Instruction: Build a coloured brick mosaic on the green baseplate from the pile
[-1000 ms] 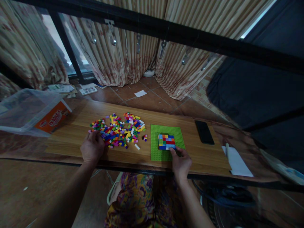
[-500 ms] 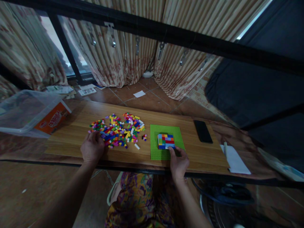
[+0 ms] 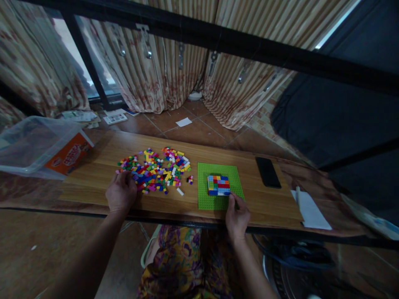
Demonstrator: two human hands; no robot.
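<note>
A low block of toy building bricks point(image 3: 219, 186), mostly blue, red, white and yellow, stands on a green studded baseplate point(image 3: 204, 202). My right hand point(image 3: 237, 216) is at the block's near right corner, thumb and index finger closed together there; whatever they may pinch is too small to see. To the left, my left hand point(image 3: 121, 193) rests at the near left edge of a spread pile of loose bricks point(image 3: 152, 172). Its fingers are curled down among the bricks, their tips hidden, so I cannot make out what they hold.
A black phone point(image 3: 268, 172) lies right of the baseplate on the wooden board point(image 3: 183, 203). Further right are white paper point(image 3: 314, 211) and a pen point(image 3: 298, 195). A clear plastic tub point(image 3: 34, 145) with an orange label stands at the left. A dark bar crosses above.
My right thumb has slid right, off the block's near edge to its corner, and the hand has shifted slightly right. My left hand stays at the pile.
</note>
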